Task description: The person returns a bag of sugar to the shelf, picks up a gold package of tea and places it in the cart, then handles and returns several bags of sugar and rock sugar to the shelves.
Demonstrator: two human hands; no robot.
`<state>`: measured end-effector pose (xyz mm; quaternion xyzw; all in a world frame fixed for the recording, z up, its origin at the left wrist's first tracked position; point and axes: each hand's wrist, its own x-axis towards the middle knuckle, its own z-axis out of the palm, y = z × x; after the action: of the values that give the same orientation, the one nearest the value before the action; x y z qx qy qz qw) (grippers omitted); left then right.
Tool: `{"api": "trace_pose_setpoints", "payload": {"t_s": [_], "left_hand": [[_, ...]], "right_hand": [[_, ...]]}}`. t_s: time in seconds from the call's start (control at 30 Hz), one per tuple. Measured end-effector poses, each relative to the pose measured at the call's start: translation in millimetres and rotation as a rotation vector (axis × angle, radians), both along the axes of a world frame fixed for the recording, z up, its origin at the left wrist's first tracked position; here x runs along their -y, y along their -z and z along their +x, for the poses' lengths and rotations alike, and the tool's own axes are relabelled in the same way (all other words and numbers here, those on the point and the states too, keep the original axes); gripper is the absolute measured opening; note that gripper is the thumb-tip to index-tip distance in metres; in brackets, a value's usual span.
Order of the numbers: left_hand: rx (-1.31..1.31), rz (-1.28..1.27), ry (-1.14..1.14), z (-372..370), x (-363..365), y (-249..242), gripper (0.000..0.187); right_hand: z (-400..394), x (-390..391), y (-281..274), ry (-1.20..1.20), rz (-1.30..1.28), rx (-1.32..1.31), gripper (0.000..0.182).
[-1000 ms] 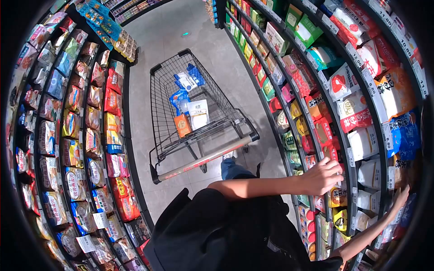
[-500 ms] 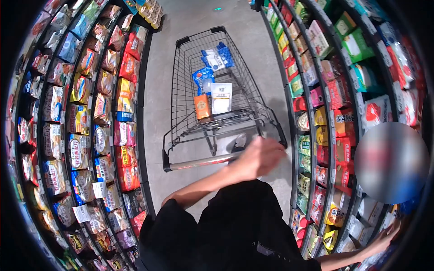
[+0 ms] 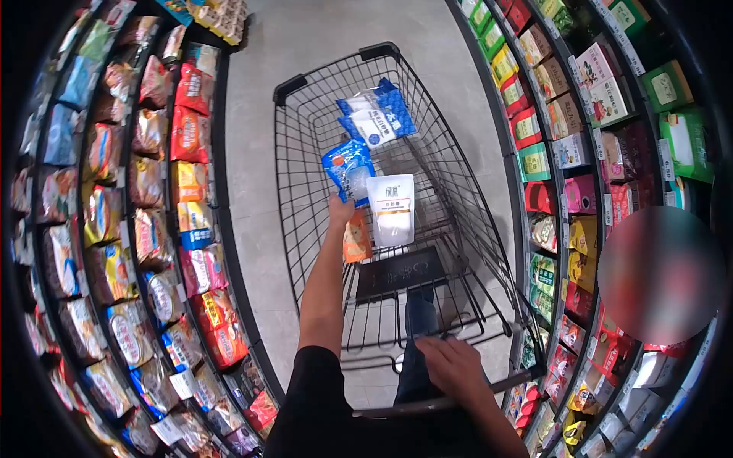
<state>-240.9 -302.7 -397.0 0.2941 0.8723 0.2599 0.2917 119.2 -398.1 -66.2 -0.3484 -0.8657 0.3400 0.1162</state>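
Note:
My left hand (image 3: pixel 341 208) reaches into the shopping cart (image 3: pixel 286 179), its fingers closed at the lower corner of a blue bag (image 3: pixel 347 166). Just below that hand lies an orange packet (image 3: pixel 356 238). To its right a white pouch (image 3: pixel 391 214) stands upright. Farther forward are a white-and-blue bag (image 3: pixel 374 126) and another blue bag (image 3: pixel 397 111), overlapping. My right hand (image 3: pixel 452 368) is over the near end of the cart, by the handle (image 3: pixel 511 382); its fingers are curled, and no item shows in them.
Shelves of packaged goods line the left (image 3: pixel 191 137) and right (image 3: pixel 534 164) sides of the aisle. Egg trays (image 3: pixel 220 19) are at the far left end. A black panel (image 3: pixel 401 273) lies in the cart's near part. Grey floor (image 3: pixel 256 114) shows beside the cart.
My left hand has moved from above the handle forward into the cart, at the blue bag. My right hand has come from the right shelf to the handle. The cart appears larger and nearer.

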Motion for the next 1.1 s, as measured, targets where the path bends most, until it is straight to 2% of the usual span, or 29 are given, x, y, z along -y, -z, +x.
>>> {"api": "trace_pose_setpoints", "payload": {"t_s": [0.07, 0.1, 0.17, 0.2, 0.27, 0.3, 0.37, 0.4, 0.43, 0.5, 0.6, 0.63, 0.67, 0.7, 0.73, 0.77, 0.8, 0.83, 0.87, 0.9, 0.93, 1.0, 1.03, 1.1], "left_hand": [[-0.171, -0.074, -0.101, -12.0, -8.0, 53.1, 0.059], [-0.154, -0.069, -0.094, -12.3, -13.4, 59.9, 0.059], [0.104, 0.208, -0.253, -15.2, -20.0, 65.3, 0.066], [0.116, 0.208, -0.248, -20.5, -22.3, 80.7, 0.066], [0.084, 0.273, -0.373, -27.5, -24.0, 114.3, 0.059], [0.098, 0.273, -0.364, -27.7, -28.3, 112.6, 0.059], [0.242, 0.112, -0.450, -26.3, -34.3, 90.9, 0.044], [0.248, 0.159, -0.430, -28.9, -35.0, 87.4, 0.029], [0.253, 0.164, -0.432, -26.4, -36.2, 82.4, 0.029], [0.304, 0.376, -0.362, -23.4, -40.1, 69.8, 0.026], [0.096, 0.529, -0.244, -21.8, -35.3, 55.7, 0.032], [-0.075, 0.476, -0.120, -26.7, -27.3, 47.2, 0.034], [-0.028, 0.521, -0.170, -42.5, -27.0, 74.4, 0.036], [-0.118, 0.324, -0.133, -41.7, -24.9, 46.6, 0.040], [-0.034, 0.396, -0.040, -19.0, -36.4, -37.6, 0.046], [0.145, 0.579, -0.050, -33.3, -28.8, -31.0, 0.049], [-0.069, 0.607, 0.042, -34.1, -28.3, -51.6, 0.047], [-0.258, 0.507, 0.047, -30.4, -30.8, -78.3, 0.049], [-0.224, 0.543, 0.137, -36.7, -31.8, -99.9, 0.056], [-0.262, 0.585, 0.133, -13.0, -29.8, -149.1, 0.059], [-0.220, 0.623, 0.163, 26.3, -26.0, -222.4, 0.065], [-0.771, 0.373, 0.342, 50.1, -8.6, -291.8, 0.071], [-0.792, 0.416, 0.369, 69.1, -6.6, -311.9, 0.071], [-1.042, 0.594, 0.497, 94.5, -0.4, -344.8, 0.069]], "right_hand": [[3.0, -4.5, -0.8, 0.054, -0.059, -0.057, 0.038], [3.9, -5.0, -0.7, 0.060, -0.053, -0.041, 0.038], [3.4, -4.7, -1.0, 0.047, -0.075, 0.001, 0.043], [-0.5, -6.1, -1.9, 0.081, -0.091, -0.017, 0.037], [-10.5, -15.5, -15.1, 0.078, -0.098, 0.048, 0.037], [-13.7, -18.6, -18.6, 0.066, -0.102, 0.102, 0.038], [-14.2, -19.9, -17.8, 0.080, -0.109, 0.094, 0.038], [-12.8, -20.0, -18.7, 0.082, -0.122, 0.072, 0.038], [-10.7, -18.6, -17.9, 0.079, -0.116, 0.076, 0.038], [-5.8, -14.5, -12.3, 0.099, -0.111, 0.025, 0.040], [-1.1, -9.0, -8.4, 0.068, -0.094, 0.035, 0.044], [-1.7, -5.6, -3.3, 0.063, -0.117, -0.001, 0.044], [-2.9, -3.3, 2.7, 0.083, -0.122, -0.017, 0.043], [-1.6, -0.6, 2.6, 0.063, -0.184, 0.000, 0.041], [-0.7, 3.5, 8.5, 0.097, -0.149, -0.081, 0.040], [0.8, 8.0, 18.2, 0.092, -0.158, -0.141, 0.039], [-0.7, 13.8, 31.1, 0.118, -0.126, -0.202, 0.036], [0.5, 8.3, 25.1, 0.098, -0.171, -0.223, 0.033], [0.3, 11.2, 29.3, 0.104, -0.154, -0.180, 0.036], [3.0, 14.2, 33.2, 0.096, -0.144, -0.149, 0.038], [6.8, 13.5, 27.4, 0.157, -0.093, -0.157, 0.038], [10.9, 11.8, 12.6, 0.210, -0.255, -0.225, 0.034], [15.8, 10.2, 5.4, 0.240, -0.220, -0.254, 0.034], [29.1, 9.3, -13.6, 0.542, -0.236, -0.539, 0.030]]}}
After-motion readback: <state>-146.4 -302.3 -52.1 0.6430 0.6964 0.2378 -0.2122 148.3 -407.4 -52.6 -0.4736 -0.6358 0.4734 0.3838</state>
